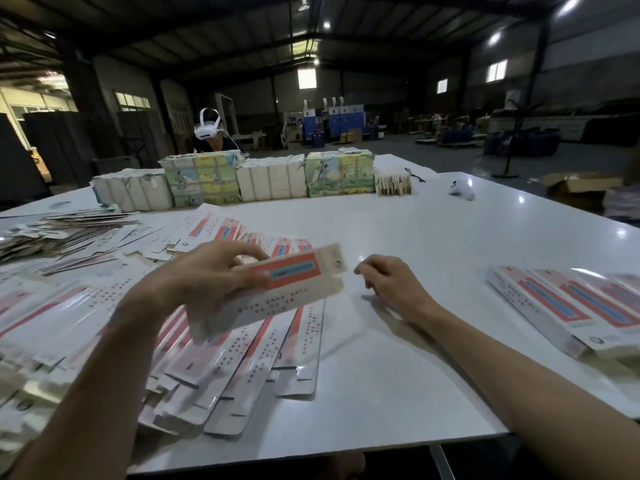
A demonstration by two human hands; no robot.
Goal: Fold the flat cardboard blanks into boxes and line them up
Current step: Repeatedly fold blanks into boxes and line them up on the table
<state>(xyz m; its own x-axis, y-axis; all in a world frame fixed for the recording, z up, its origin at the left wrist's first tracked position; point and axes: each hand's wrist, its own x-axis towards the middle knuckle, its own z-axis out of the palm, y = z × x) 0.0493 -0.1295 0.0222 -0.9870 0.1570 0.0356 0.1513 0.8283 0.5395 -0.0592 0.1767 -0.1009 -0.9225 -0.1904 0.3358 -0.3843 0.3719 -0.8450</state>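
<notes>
Where the box is: the box (287,289) is up in the air, over the pile of flat blanks (242,358) on the left part of the table (415,220).
Left hand: the left hand (207,271) grips the box around its left half, fingers curled over the top.
Right hand: the right hand (391,282) is just beside the box's right end, not touching it. Its fingers are loosely bent with the tips close together, and I see nothing in them.
Long way of the box: it runs from near-left to far-right.
Which way it points: the end with the flaps points right, at the right hand.
Nearer hand for the flaps: I think the right one.
Finished boxes: the row of boxes (571,306) lies on the right, well apart.
</notes>
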